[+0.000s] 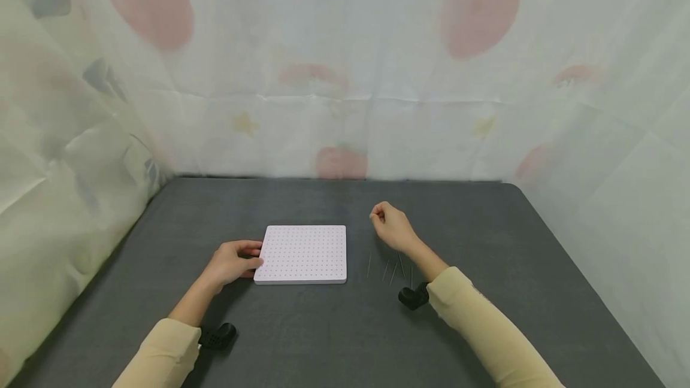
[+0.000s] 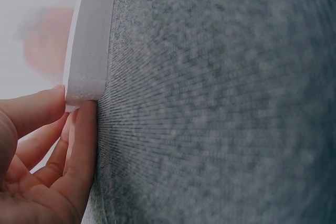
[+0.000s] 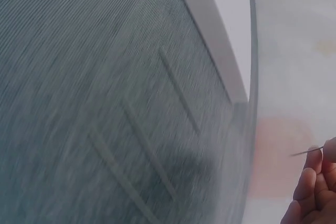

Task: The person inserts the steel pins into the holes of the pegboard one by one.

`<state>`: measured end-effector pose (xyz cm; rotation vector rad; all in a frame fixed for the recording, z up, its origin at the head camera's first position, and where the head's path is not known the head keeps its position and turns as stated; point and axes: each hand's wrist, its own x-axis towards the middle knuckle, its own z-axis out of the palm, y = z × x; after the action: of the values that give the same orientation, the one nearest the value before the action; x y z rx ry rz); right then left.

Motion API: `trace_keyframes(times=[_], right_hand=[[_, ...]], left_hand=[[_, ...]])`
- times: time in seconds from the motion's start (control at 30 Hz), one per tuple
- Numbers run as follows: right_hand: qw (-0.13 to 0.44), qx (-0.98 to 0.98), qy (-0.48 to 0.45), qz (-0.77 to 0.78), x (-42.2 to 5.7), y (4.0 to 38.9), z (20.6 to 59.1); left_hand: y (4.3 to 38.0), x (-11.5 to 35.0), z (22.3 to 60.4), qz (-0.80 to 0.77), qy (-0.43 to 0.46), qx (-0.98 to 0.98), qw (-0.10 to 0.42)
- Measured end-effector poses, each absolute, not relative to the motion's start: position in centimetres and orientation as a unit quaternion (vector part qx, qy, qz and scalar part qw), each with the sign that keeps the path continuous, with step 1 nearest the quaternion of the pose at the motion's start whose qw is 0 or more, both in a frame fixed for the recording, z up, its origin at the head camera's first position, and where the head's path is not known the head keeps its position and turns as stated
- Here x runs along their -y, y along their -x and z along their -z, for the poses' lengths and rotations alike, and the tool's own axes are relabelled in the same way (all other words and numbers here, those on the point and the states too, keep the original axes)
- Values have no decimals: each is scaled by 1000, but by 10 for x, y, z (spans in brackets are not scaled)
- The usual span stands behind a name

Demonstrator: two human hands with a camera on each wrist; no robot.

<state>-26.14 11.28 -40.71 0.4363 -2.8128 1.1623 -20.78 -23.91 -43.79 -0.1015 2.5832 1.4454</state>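
A flat white board [image 1: 302, 254] with rows of small holes lies on the grey table. My left hand [image 1: 229, 263] holds its left edge, the thumb at the top face and the fingers against the side wall, as the left wrist view shows on the board's corner [image 2: 89, 51]. To the right of the board and above the table, my right hand [image 1: 395, 229] pinches a thin needle-like rod [image 3: 300, 154] between thumb and forefinger. Several similar thin rods [image 1: 369, 264] lie loose on the cloth below that hand; they look blurred in the right wrist view.
The grey cloth-covered table [image 1: 323, 334] reaches back to a pale curtain [image 1: 399, 136] printed with fruit. More curtain hangs along both sides. Black wrist devices [image 1: 218, 336] sit by each sleeve, the right one near the loose rods.
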Motion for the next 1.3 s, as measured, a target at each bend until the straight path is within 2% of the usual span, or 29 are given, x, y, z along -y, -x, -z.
trace_keyframes(times=[0.37,0.77,1.3], right_hand=[[31,899,-189,-395,-75,264,406],[5,888,-209,-410,-43,262,408],[36,892,-212,-397,-12,267,418]], left_hand=[[207,238,436,-502,30,-859,92],[206,238,437,-495,37,-864,89],[207,239,437,-499,32,-861,91]])
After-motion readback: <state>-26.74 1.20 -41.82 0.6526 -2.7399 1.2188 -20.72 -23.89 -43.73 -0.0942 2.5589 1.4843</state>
